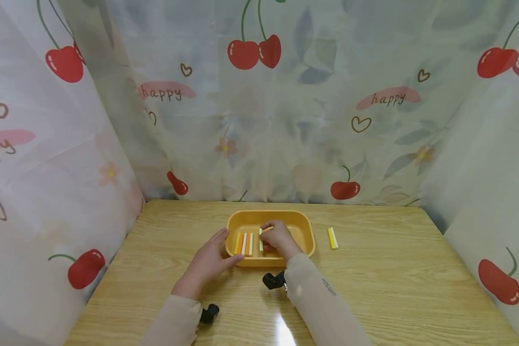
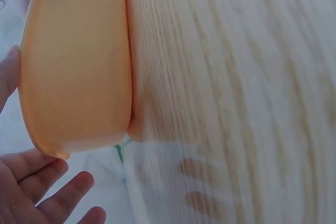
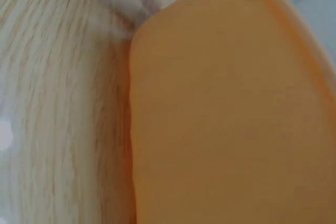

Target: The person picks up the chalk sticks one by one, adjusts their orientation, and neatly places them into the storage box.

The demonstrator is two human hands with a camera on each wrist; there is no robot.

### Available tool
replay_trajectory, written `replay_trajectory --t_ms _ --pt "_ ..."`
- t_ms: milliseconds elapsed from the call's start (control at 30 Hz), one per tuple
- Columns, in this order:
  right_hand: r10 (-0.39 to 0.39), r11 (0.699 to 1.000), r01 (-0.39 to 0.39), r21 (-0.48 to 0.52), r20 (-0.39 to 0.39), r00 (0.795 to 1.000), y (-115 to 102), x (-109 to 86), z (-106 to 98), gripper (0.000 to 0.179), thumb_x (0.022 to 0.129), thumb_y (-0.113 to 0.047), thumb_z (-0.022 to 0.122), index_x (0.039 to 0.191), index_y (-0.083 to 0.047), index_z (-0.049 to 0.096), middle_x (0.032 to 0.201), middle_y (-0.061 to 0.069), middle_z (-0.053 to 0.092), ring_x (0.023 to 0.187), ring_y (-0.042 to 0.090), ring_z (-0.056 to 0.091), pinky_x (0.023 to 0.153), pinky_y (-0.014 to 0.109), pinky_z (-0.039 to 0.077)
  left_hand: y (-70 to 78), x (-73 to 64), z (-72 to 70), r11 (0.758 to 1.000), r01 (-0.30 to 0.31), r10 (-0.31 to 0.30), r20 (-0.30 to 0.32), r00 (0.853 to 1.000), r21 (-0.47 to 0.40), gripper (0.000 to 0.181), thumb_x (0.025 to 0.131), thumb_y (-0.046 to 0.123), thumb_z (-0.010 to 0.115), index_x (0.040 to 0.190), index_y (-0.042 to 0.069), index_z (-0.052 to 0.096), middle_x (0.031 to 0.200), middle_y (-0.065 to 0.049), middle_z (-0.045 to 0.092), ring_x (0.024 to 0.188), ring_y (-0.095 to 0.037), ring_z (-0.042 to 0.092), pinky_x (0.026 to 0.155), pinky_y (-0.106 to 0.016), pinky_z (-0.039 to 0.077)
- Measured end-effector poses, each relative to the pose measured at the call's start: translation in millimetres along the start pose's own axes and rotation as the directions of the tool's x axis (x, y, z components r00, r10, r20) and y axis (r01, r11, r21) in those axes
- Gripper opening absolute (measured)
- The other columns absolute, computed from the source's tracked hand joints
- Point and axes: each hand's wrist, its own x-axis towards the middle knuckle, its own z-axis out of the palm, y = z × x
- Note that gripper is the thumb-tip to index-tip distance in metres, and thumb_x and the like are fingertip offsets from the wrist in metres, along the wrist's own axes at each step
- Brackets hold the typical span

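Observation:
A yellow-orange plastic tray (image 1: 304, 226) stands on the wooden table. My left hand (image 1: 208, 262) is at its left front corner, the thumb on the front rim and the index finger against the left side, with the other fingers spread out straight in the left wrist view. Inside the tray, my right hand (image 1: 278, 238) pinches a pale, chalk-like stick (image 1: 261, 233) upright in the head view. To the left of it, several white, yellow and orange chalk-like sticks (image 1: 244, 244) lie side by side in a row. The tray's outer wall (image 3: 226, 103) fills most of the right wrist view.
Two more sticks, one yellow and one white (image 1: 332, 238), lie together on the table to the right of the tray. A curtain with printed cherries (image 1: 285, 129) hangs behind the table's back edge and along both sides. Black wrist devices (image 1: 273, 280) sit below the sleeves.

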Motion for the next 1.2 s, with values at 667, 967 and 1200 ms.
replay_trajectory --t_ms 667,967,1200 --pt "0.013 0.999 -0.011 -0.042 0.043 0.999 3.2 6.3 8.1 0.034 0.082 0.005 0.069 0.116 0.002 0.063 0.083 0.010 0.060 0.056 0.016 0.057 0.056 0.029 0.058 -4.4 1.4 1.9 1.000 -0.029 0.029 -0.008 1.000 0.012 0.094 0.085 0.053 0.076 0.156 0.006 0.035 0.162 -0.009 0.031 0.146 -0.033 0.032 0.117 -0.051 0.029" --pt "0.011 1.000 -0.009 -0.018 0.065 0.998 1.4 3.6 6.8 0.030 0.083 0.006 0.067 0.113 0.003 0.062 0.083 0.014 0.063 0.057 0.017 0.059 0.058 0.032 0.060 -3.7 0.8 1.4 1.000 -0.002 0.002 0.000 1.000 0.005 0.095 0.085 0.054 0.076 0.156 0.007 0.034 0.163 -0.009 0.029 0.147 -0.033 0.031 0.117 -0.052 0.029" --pt "0.021 1.000 -0.021 -0.001 0.075 0.997 3.4 4.3 6.7 0.027 0.086 0.008 0.069 0.112 0.004 0.062 0.081 0.012 0.061 0.057 0.016 0.059 0.059 0.032 0.060 -1.2 0.7 1.7 1.000 -0.003 0.003 0.000 1.000 0.013 0.095 0.085 0.053 0.076 0.156 0.006 0.035 0.163 -0.010 0.030 0.147 -0.034 0.031 0.117 -0.053 0.029"
